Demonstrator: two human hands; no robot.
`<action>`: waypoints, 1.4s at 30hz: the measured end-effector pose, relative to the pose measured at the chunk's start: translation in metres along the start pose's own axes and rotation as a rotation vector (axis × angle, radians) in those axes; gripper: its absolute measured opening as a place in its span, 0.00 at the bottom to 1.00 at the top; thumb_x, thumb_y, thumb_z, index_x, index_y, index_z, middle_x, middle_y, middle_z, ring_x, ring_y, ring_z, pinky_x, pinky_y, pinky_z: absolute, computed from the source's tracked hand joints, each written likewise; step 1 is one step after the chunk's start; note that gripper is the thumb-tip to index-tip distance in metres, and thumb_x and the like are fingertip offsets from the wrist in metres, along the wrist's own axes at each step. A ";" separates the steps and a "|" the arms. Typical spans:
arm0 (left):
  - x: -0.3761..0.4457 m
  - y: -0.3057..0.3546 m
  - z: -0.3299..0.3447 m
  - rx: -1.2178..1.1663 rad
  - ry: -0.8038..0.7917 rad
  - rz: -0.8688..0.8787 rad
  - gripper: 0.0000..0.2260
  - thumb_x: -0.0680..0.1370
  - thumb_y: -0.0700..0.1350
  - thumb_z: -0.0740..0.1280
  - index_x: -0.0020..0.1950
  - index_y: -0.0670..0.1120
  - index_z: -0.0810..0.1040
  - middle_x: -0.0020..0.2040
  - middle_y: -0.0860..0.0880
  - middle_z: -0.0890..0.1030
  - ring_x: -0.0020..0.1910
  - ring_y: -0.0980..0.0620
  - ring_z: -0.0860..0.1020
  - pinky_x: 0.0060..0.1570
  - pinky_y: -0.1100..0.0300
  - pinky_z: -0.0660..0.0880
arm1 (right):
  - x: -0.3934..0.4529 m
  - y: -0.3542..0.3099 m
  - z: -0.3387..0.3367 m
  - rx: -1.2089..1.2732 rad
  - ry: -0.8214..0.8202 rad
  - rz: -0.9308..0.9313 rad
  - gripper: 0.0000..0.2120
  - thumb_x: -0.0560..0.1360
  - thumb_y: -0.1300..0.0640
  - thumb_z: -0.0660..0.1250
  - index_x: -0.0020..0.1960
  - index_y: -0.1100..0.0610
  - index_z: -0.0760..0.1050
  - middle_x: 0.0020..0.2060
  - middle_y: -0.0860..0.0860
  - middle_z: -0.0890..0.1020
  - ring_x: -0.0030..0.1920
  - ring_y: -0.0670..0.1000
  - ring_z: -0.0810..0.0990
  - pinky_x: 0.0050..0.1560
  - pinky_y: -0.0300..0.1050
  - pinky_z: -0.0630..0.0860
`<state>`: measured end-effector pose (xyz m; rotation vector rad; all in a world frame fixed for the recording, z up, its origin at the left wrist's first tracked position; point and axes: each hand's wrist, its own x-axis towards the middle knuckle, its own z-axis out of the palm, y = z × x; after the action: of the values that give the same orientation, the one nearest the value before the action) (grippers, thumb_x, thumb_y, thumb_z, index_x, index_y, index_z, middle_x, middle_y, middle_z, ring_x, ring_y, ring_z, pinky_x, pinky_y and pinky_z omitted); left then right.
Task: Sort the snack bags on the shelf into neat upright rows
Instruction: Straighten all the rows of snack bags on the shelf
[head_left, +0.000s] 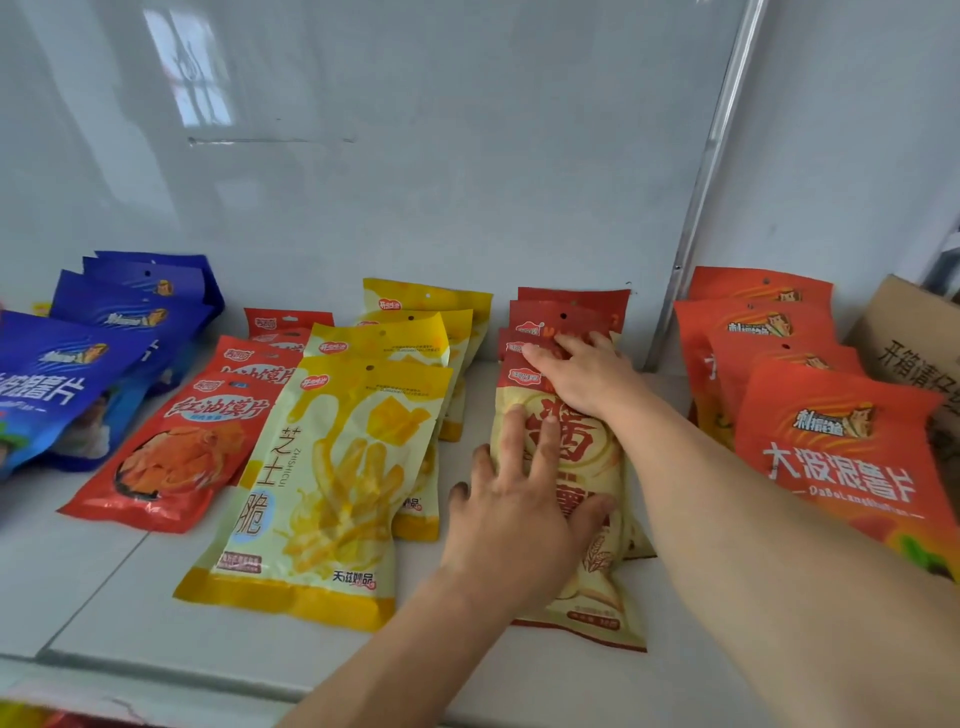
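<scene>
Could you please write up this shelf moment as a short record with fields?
setting: white shelf with a white back panel
left hand: flat on the front red-and-cream bag
right hand: flat on the upper part of the same row
rows, left to right: blue bags, red bags, yellow bags, red-and-cream bags, orange bags
posture of bags: leaning back, overlapping, not upright
far right: cardboard box

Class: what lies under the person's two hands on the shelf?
Both the left hand and right hand press on a red-and-cream snack bag; more red bags stand behind it. Its middle is covered.
</scene>
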<state>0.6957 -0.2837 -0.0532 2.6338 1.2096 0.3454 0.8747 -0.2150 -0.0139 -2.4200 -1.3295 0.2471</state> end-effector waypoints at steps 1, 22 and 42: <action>0.000 0.000 0.000 -0.002 -0.004 -0.003 0.38 0.78 0.72 0.49 0.82 0.56 0.40 0.81 0.53 0.38 0.79 0.42 0.53 0.72 0.40 0.63 | 0.000 0.000 0.000 0.005 -0.003 -0.002 0.40 0.74 0.25 0.46 0.79 0.45 0.57 0.78 0.57 0.56 0.77 0.61 0.55 0.75 0.59 0.54; -0.001 0.018 -0.018 -0.100 0.176 -0.032 0.39 0.78 0.67 0.58 0.82 0.49 0.50 0.82 0.47 0.51 0.81 0.43 0.46 0.78 0.44 0.47 | -0.142 0.056 -0.078 0.115 0.503 -0.118 0.24 0.79 0.39 0.60 0.68 0.52 0.74 0.66 0.51 0.77 0.66 0.53 0.74 0.64 0.49 0.70; 0.036 0.173 0.046 -1.194 -0.049 -0.288 0.25 0.68 0.61 0.73 0.59 0.52 0.73 0.57 0.48 0.84 0.52 0.46 0.85 0.55 0.45 0.81 | -0.158 0.214 -0.065 0.800 0.270 0.240 0.32 0.71 0.36 0.69 0.71 0.49 0.68 0.60 0.47 0.80 0.57 0.50 0.79 0.58 0.46 0.73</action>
<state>0.8552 -0.3707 -0.0411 1.4204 0.8960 0.6703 0.9767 -0.4674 -0.0434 -1.8266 -0.6366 0.4047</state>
